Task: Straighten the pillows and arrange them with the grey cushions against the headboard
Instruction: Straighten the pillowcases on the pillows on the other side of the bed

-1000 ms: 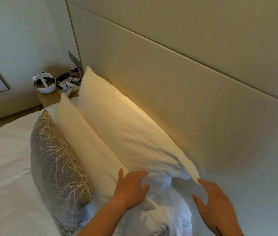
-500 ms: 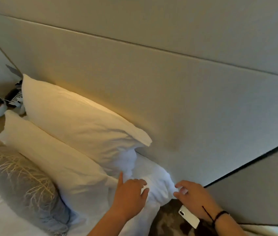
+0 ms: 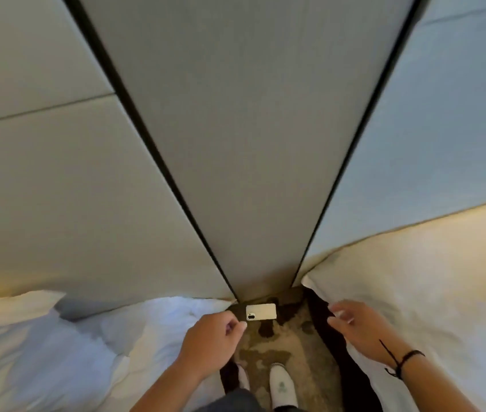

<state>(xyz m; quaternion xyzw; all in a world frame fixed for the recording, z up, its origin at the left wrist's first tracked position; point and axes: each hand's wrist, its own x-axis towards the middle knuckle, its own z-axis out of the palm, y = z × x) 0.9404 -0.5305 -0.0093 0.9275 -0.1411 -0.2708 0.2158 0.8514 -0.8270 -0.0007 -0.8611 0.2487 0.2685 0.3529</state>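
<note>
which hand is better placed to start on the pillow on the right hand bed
Probably the right hand: it hangs open beside the near corner of the right-hand pillow. The left hand is over the other bed's white bedding.

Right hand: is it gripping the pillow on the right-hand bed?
No. The right hand hangs over the carpeted gap with fingers loosely spread, short of the pillow, holding nothing.

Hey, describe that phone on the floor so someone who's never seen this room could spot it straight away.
Find the grey wall panel between the two beds, and follow it down to the patterned carpet at its foot. The phone lies flat there, just beyond the left hand. It is the only small pale rectangle on the dark mottled floor, with a camera cluster at one corner.
</note>
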